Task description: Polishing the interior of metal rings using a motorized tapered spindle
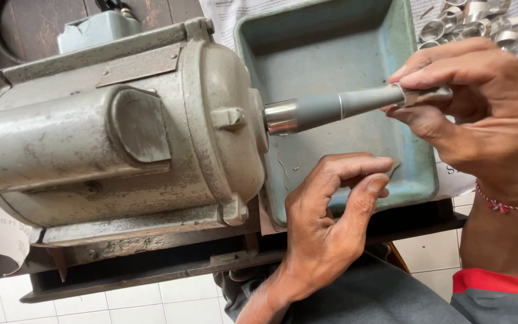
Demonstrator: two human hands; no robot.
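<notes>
My right hand [475,102] pinches a small metal ring [425,95] against the tip of the tapered spindle [337,107] sticking out of the grey motor [121,126]. My left hand [331,210] rests below the spindle on the tray [418,180], fingers curled on nothing. More rings [475,24] wait beyond the spindle; most work looks left.

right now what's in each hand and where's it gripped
Right hand pinches a small metal ring by its sides, at the tip of the motor's spindle. Left hand holds nothing.
</notes>
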